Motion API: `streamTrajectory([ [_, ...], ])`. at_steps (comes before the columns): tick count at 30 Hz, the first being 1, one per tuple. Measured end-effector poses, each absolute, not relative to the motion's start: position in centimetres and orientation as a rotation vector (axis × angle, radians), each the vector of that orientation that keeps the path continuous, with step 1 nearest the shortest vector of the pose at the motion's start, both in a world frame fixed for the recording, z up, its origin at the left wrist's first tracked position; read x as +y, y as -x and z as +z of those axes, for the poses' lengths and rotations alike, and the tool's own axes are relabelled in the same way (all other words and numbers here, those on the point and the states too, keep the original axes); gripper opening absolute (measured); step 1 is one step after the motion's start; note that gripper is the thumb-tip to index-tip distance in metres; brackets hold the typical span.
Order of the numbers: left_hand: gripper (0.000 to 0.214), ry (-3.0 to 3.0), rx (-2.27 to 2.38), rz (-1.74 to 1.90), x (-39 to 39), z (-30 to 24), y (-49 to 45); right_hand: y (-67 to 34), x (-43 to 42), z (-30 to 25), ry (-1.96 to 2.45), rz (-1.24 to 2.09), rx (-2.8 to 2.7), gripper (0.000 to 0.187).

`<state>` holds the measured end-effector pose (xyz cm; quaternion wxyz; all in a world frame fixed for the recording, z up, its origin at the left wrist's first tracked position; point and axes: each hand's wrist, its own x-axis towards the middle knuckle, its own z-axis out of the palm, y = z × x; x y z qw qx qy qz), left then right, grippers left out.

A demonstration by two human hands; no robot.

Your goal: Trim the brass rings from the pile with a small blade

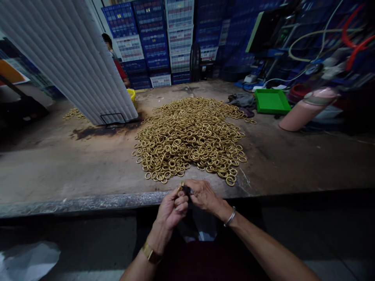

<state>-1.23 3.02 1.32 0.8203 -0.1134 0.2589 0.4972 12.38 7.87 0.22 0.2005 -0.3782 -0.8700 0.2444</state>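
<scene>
Close to the table's front edge, my left hand is closed on a brass-coloured ring, pinched between thumb and fingers. My right hand is wrapped round a small dark tool whose tip meets the ring or lies right beside it. Fingers cover most of the tool, so its exact kind does not show. Just beyond both hands spreads a large heap of brass-coloured rings on the wooden table.
A ribbed pale panel leans at left, near a yellow container. At right are a green tray, a dark cloth, a pink cylinder and hoses. Stacked crates line the back; a person is partly hidden.
</scene>
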Motion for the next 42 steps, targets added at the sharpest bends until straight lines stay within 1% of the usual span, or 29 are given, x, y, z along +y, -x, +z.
streamTrajectory([
  [4,0.031,0.239,0.534,1.042,3.1,0.9,1.3,-12.1,7.6,0.1,1.082,0.686,-2.447,0.016],
  [9,0.026,0.179,0.562,1.045,2.9,1.0,1.4,-11.5,7.8,0.2,1.292,0.624,-2.46,0.018],
  [12,0.018,0.103,0.54,1.034,2.2,1.6,1.2,-11.6,9.1,-0.1,1.467,0.525,-2.435,0.022],
  [15,0.009,0.013,0.508,1.017,1.4,1.8,0.9,-11.4,10.7,-0.2,1.478,0.447,-2.39,0.018],
  [18,0.01,0.01,0.536,1.003,1.0,1.3,1.1,-10.3,11.9,-0.1,1.39,0.463,-2.325,0.016],
  [23,0.009,-0.045,0.584,1.075,1.0,0.5,2.4,-7.3,13.1,0.8,1.344,0.419,-2.312,0.023],
  [25,0.009,-0.08,0.579,1.087,1.0,0.3,2.9,-6.4,13.3,1.2,1.361,0.384,-2.37,0.022],
  [31,0.019,0.013,0.621,1.153,1.5,-0.4,3.4,-6.2,13.7,0.8,1.42,0.326,-2.406,0.013],
  [34,0.023,0.022,0.701,1.188,2.1,-0.5,3.2,-7.0,14.1,0.1,1.377,0.371,-2.343,0.015],
  [37,0.029,-0.102,0.869,1.222,2.9,-0.2,3.0,-8.0,14.4,-0.5,1.365,0.502,-2.176,0.015],
  [40,0.03,-0.375,1.057,1.297,3.9,0.4,2.8,-9.0,14.0,-0.4,1.347,0.757,-1.967,0.019],
  [42,0.031,-0.545,1.206,1.347,4.5,0.6,2.5,-9.6,13.3,0.0,1.277,0.96,-1.847,0.018],
])
